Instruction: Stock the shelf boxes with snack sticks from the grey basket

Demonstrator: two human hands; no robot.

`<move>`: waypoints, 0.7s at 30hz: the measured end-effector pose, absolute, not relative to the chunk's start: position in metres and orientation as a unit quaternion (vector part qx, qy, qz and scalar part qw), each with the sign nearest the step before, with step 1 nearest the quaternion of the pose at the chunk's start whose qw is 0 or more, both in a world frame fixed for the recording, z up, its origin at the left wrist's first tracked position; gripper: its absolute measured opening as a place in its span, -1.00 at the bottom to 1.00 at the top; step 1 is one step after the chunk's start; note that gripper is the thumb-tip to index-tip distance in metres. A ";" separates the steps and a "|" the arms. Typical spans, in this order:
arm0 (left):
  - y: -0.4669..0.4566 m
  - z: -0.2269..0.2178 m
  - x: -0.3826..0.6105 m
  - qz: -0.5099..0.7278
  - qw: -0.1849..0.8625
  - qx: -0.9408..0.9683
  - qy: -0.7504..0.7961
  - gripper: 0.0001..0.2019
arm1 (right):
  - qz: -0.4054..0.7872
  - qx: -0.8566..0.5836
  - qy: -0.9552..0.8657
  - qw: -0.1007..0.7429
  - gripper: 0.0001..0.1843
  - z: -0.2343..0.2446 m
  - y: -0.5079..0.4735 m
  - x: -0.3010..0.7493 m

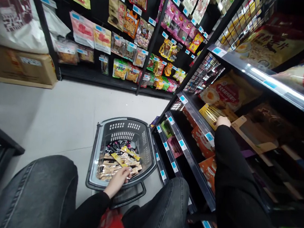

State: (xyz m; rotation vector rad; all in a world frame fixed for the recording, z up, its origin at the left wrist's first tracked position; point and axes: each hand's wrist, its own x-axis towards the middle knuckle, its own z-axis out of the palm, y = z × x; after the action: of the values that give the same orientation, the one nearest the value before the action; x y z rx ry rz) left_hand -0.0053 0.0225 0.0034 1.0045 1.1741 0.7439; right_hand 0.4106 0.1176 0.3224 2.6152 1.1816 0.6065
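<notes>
My left hand [119, 179] reaches over the near rim of a grey shopping basket [151, 153] on the floor. Its fingers are curled close to the slim stick packets [109, 169] inside, and what they hold, if anything, is hidden. Two yellow stick packets [119, 159] lie on top of beige ones, with dark packets [118, 146] toward the back. My right hand [223, 121] is at a shelf on the right, closed at the end of a group of yellow stick packets [209, 114]. Its fingertips are mostly out of sight. An open cardboard display box [252, 132] stands beside it.
Shelf edges with price tags [182, 145] run along my right, with orange packs [203, 142] on a lower level. Hanging snack bags [131, 22] fill the black rack ahead. A cardboard box [35, 68] sits at left. My knees flank the basket's folded-down handle [130, 199].
</notes>
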 end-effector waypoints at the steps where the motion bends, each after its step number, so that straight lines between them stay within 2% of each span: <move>1: 0.022 0.004 -0.005 0.324 0.659 0.440 0.517 -0.53 | 0.196 0.885 0.408 0.111 -0.68 0.325 0.118 0.412; 8: 0.020 0.003 -0.003 0.314 0.673 0.433 0.511 -0.48 | 0.218 0.869 0.428 0.120 -0.64 0.325 0.116 0.412; 13: 0.020 0.008 -0.004 0.322 0.666 0.434 0.514 -0.48 | 0.264 0.841 0.447 0.153 -0.76 0.324 0.114 0.414; 18: 0.019 0.006 -0.003 0.317 0.666 0.441 0.511 -0.52 | 0.347 0.827 0.438 0.064 -0.65 0.335 0.117 0.413; 21: 0.019 -0.001 -0.003 0.318 0.667 0.442 0.509 -0.54 | 0.361 0.816 0.450 0.045 -0.62 0.355 0.117 0.398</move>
State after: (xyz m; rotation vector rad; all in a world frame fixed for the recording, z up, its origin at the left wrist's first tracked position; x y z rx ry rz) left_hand -0.0027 0.0194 -0.0005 0.9983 1.1488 0.7172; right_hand 0.3981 0.1170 0.3548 2.4914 1.3731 1.1035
